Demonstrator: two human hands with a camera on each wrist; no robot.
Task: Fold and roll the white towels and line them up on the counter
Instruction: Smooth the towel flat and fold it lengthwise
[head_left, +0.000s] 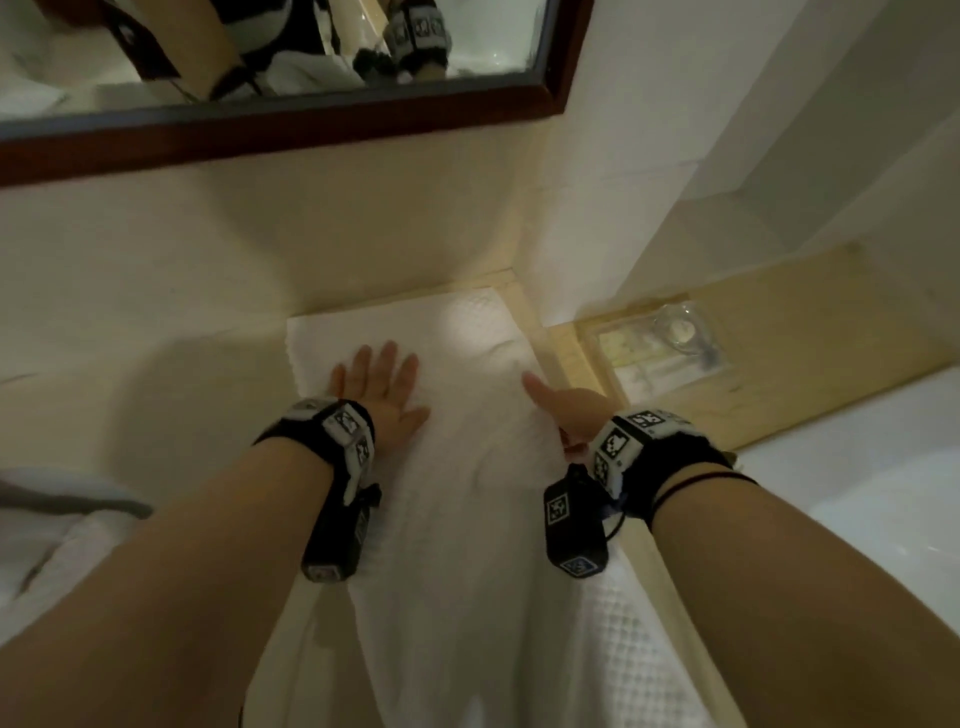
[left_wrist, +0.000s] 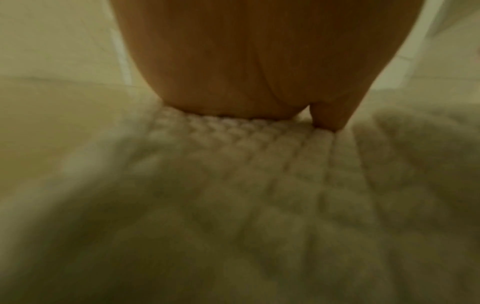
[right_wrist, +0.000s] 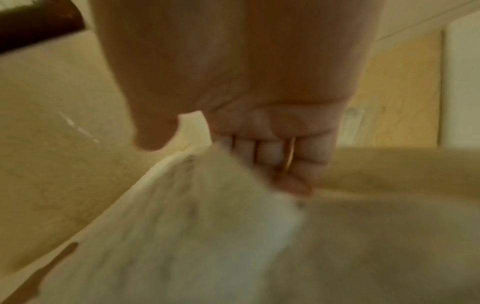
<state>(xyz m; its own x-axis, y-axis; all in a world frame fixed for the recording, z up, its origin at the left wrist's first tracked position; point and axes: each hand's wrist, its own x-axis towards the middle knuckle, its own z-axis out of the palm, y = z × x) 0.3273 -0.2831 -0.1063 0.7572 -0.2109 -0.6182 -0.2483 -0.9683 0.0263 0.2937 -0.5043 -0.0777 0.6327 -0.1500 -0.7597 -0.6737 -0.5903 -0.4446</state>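
Bathroom counter (head_left: 156, 322), beige, runs under a dark-framed mirror (head_left: 311, 124) beyond both hands. One towel (head_left: 457, 415) lies lengthwise on it as a long strip, far end at the wall, near end hanging off the counter edge toward the person. Looks folded into a strip already, judging by its narrow width; not rolled yet. No finished rolls visible anywhere, so nothing is lined up and most of the task is left. More white cloth (head_left: 47, 551) sits left of the left forearm, likely another towel, unclear.

Left hand (head_left: 382, 392) is flat, fingers spread, palm pressing the towel's left part; left wrist view confirms the palm (left_wrist: 233, 61) on the weave. Right hand (head_left: 569, 410) is at the towel's right edge, fingers (right_wrist: 270, 152) curled under the cloth there, thumb out over the top, gripping the edge.
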